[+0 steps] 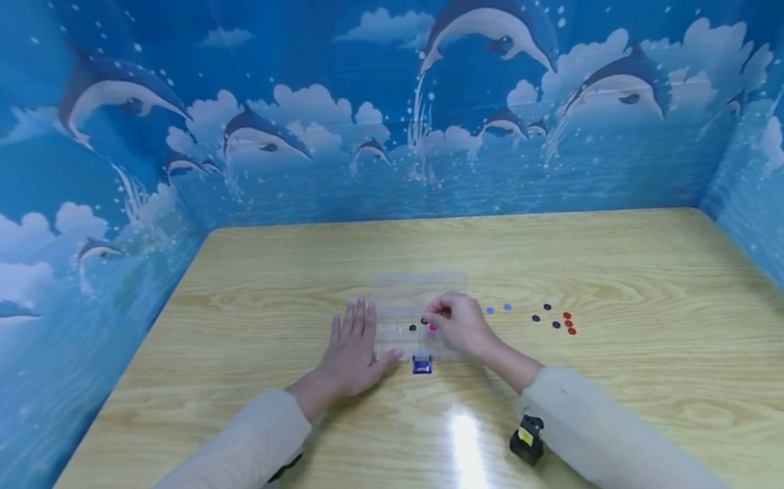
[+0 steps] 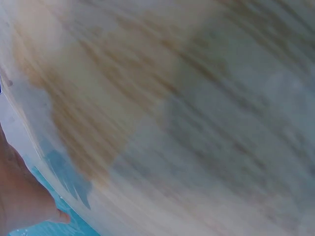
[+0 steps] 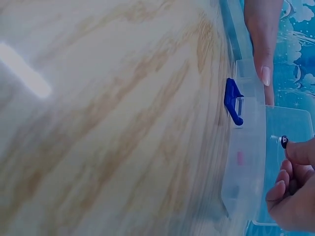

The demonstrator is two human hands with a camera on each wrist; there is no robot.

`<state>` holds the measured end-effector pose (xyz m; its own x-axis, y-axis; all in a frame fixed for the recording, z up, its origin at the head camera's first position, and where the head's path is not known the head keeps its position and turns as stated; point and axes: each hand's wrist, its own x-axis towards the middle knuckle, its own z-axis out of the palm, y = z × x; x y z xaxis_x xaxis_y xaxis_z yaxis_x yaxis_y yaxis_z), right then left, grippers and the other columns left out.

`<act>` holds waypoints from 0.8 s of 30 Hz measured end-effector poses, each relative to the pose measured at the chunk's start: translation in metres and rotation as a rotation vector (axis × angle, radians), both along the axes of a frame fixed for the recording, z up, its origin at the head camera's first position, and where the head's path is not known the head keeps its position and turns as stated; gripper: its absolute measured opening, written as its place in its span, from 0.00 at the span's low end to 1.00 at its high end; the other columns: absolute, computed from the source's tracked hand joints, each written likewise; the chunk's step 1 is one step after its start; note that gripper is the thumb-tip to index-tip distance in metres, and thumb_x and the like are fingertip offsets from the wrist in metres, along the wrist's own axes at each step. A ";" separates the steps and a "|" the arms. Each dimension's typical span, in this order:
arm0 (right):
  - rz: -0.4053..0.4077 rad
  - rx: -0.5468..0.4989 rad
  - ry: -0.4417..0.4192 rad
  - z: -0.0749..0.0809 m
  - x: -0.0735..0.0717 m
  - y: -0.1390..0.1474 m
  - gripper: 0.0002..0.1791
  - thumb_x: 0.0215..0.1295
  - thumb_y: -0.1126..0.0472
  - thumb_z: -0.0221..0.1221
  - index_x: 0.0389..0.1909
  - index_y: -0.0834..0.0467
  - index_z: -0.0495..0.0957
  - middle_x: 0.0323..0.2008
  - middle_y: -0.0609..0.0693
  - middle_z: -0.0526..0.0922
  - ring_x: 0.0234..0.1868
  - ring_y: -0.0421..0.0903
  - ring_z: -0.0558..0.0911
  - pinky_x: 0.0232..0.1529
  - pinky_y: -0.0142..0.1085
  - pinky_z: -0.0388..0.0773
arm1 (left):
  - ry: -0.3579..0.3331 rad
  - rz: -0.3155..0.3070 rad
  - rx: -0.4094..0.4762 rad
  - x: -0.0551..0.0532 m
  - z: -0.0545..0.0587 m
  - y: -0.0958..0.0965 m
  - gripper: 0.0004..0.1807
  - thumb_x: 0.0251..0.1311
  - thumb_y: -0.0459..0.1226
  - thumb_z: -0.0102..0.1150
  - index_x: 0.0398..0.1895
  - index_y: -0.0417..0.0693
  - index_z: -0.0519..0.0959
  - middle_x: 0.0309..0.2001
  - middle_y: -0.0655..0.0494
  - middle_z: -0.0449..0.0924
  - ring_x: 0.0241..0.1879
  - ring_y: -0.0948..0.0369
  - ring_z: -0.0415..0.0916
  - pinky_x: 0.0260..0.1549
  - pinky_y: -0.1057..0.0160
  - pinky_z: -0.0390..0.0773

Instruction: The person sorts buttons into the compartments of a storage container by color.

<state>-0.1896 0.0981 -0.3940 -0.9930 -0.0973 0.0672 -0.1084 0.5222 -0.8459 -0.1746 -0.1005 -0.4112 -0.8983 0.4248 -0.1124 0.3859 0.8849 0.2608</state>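
Head view: clear box (image 1: 388, 347) at centre of frame, blue latch (image 1: 422, 364) at its lower edge. Left hand (image 1: 356, 356) at box's left side, fingers straight. Right hand (image 1: 462, 324) pinches small black disc (image 3: 284, 142) over box, far right of right wrist frame. Pink disc (image 1: 431, 327) shows in box. Tabletop (image 1: 313, 457), right of centre: two light blue discs (image 1: 490, 311), three dark discs (image 1: 536, 318), three red discs (image 1: 569, 323).

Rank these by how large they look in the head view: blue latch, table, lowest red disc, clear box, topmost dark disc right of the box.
1. Table
2. Clear box
3. Blue latch
Smallest, left unranked: lowest red disc and topmost dark disc, which look about alike.
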 end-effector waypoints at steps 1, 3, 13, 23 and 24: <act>-0.003 -0.005 -0.003 0.000 0.000 -0.001 0.03 0.57 0.69 0.59 0.30 0.66 0.79 0.26 0.55 0.81 0.26 0.40 0.74 0.28 0.25 0.73 | 0.000 -0.002 0.002 0.000 0.000 0.000 0.48 0.65 0.62 0.32 0.71 0.36 0.33 0.72 0.37 0.26 0.72 0.43 0.26 0.70 0.44 0.33; -0.008 -0.025 -0.018 0.001 0.000 -0.004 0.03 0.57 0.70 0.59 0.30 0.67 0.79 0.27 0.57 0.81 0.25 0.41 0.75 0.27 0.26 0.74 | 0.004 -0.005 0.006 0.000 0.000 0.000 0.48 0.65 0.62 0.32 0.71 0.35 0.33 0.72 0.37 0.26 0.72 0.43 0.26 0.70 0.44 0.33; -0.007 -0.018 -0.064 -0.002 -0.004 -0.014 0.03 0.58 0.70 0.58 0.30 0.66 0.79 0.28 0.55 0.80 0.24 0.40 0.74 0.25 0.26 0.76 | -0.004 -0.007 0.011 0.001 0.002 -0.001 0.48 0.65 0.61 0.32 0.71 0.35 0.32 0.72 0.37 0.25 0.72 0.43 0.25 0.70 0.44 0.33; -0.005 0.210 0.001 -0.002 -0.005 -0.021 0.03 0.57 0.66 0.61 0.26 0.60 0.81 0.26 0.50 0.83 0.24 0.40 0.75 0.30 0.30 0.74 | -0.015 -0.007 0.018 0.001 0.002 -0.001 0.47 0.66 0.60 0.33 0.71 0.35 0.32 0.72 0.36 0.26 0.72 0.42 0.25 0.70 0.44 0.33; -0.008 0.236 0.001 -0.002 -0.006 -0.021 0.03 0.57 0.65 0.61 0.26 0.59 0.82 0.26 0.50 0.83 0.25 0.40 0.75 0.31 0.31 0.74 | -0.016 -0.007 0.015 0.000 0.002 -0.001 0.47 0.66 0.60 0.33 0.71 0.35 0.32 0.72 0.37 0.26 0.72 0.42 0.25 0.70 0.44 0.32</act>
<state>-0.1952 0.0769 -0.3961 -0.9938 -0.1022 0.0442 -0.1037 0.7060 -0.7005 -0.1742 -0.1016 -0.4094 -0.8933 0.4332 -0.1199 0.3881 0.8779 0.2803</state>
